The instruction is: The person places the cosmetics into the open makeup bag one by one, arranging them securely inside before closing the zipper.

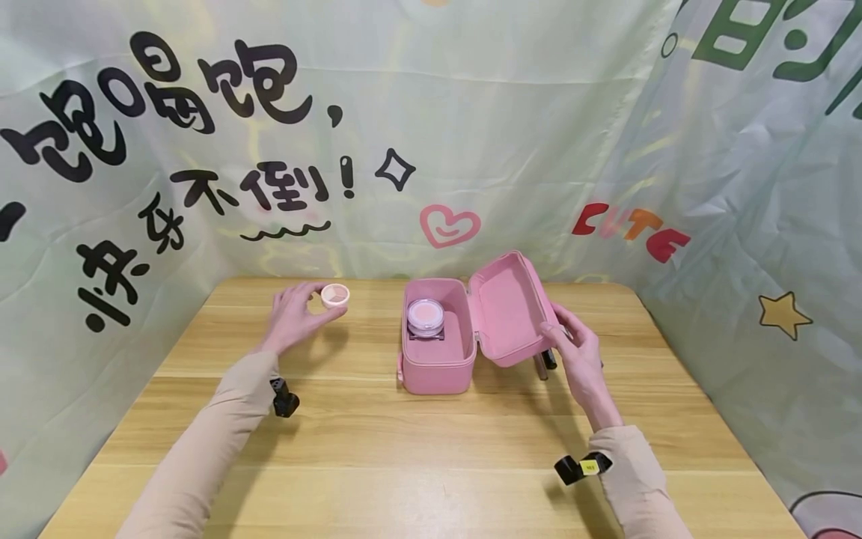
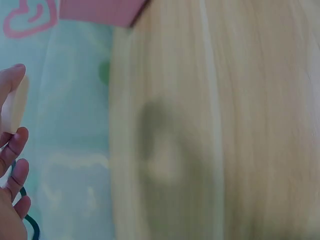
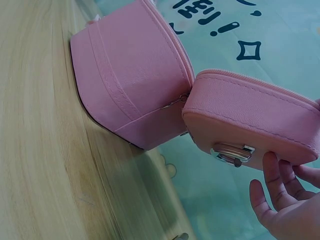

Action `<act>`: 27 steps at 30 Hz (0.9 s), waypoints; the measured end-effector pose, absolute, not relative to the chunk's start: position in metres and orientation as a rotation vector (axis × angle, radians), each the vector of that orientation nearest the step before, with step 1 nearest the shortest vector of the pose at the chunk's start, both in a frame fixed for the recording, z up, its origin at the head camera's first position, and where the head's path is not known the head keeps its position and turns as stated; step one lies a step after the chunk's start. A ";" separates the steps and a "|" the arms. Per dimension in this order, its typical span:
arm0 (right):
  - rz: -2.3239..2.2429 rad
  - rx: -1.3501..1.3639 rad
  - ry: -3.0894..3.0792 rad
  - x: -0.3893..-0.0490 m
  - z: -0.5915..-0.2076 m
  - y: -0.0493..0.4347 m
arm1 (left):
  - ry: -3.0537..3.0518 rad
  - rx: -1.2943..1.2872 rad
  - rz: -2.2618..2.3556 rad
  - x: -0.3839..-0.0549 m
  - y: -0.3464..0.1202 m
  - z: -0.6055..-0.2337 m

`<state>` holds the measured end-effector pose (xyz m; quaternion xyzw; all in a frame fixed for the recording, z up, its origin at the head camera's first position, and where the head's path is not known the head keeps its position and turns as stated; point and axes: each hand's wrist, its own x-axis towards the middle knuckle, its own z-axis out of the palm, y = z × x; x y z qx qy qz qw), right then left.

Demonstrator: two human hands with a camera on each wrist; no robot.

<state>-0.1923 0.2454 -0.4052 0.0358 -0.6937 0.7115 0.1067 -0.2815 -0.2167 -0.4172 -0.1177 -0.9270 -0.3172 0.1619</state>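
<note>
Pinches a round three-section makeup compact (image 1: 334,296) between thumb and fingers of the left hand (image 1: 294,318), above the wooden table (image 1: 377,464), left of the open pink zippered cosmetic case (image 1: 439,380); grips its lid (image 1: 512,311) with the right hand (image 1: 581,352).

A wooden table (image 1: 404,464) carries an upright pink case (image 1: 438,379) and, partly hidden beside it, slim sticks (image 1: 550,360).
</note>
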 end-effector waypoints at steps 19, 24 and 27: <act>2.100 0.105 -2.037 -0.191 -0.404 0.245 | -2.641 -0.536 -0.942 -0.275 -0.153 -0.372; 2.102 0.106 -2.035 -0.192 -0.404 0.245 | -2.658 -0.576 -0.937 -0.275 -0.140 -0.365; 2.102 0.103 -2.041 -0.192 -0.404 0.245 | -2.663 -0.593 -0.917 -0.276 -0.132 -0.362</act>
